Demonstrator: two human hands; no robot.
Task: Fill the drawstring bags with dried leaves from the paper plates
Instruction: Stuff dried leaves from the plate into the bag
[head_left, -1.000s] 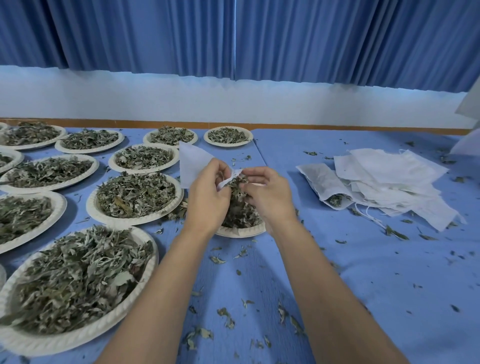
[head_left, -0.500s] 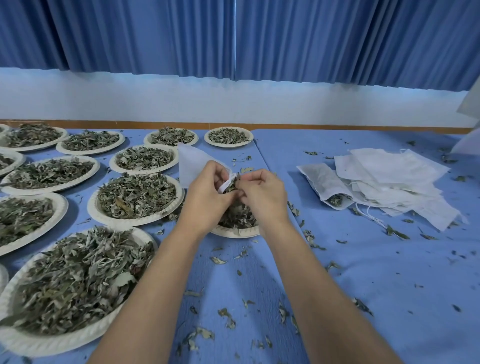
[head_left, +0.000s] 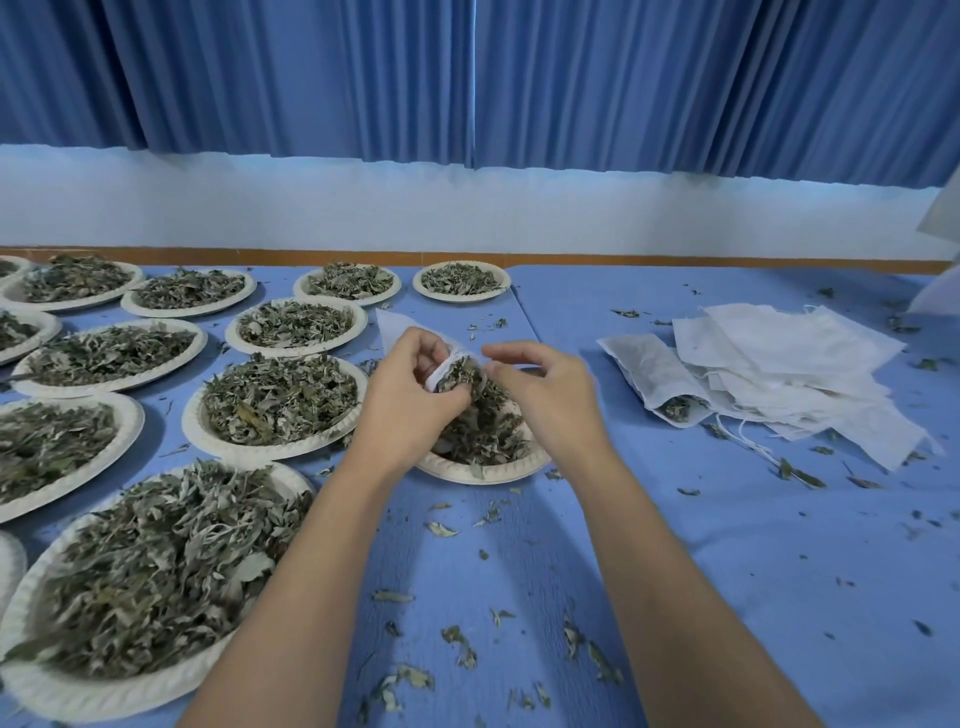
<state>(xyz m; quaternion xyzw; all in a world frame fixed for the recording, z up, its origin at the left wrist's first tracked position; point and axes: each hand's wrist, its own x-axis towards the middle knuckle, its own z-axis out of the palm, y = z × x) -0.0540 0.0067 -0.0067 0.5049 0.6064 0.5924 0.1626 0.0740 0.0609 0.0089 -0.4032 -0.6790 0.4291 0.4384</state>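
Note:
My left hand (head_left: 410, 395) grips the mouth of a white drawstring bag (head_left: 396, 326), which it holds tilted over a paper plate (head_left: 483, 472) of dried leaves (head_left: 483, 434). The bag's mouth faces right, and green leaves show inside it. My right hand (head_left: 545, 400) is beside the mouth with curled fingers, its thumb and fingertips pinching leaves at the opening. Both hands hover just above the plate and hide most of it.
Several more paper plates of leaves (head_left: 280, 400) cover the left half of the blue table. At the right lies a pile of empty white bags (head_left: 789, 358), with a filled bag (head_left: 649, 374) on its left edge. Loose leaf bits (head_left: 457, 642) litter the cloth.
My hands were pressed together at the bag's mouth. Now my right hand has drawn slightly to the right, and leaves show in the opening.

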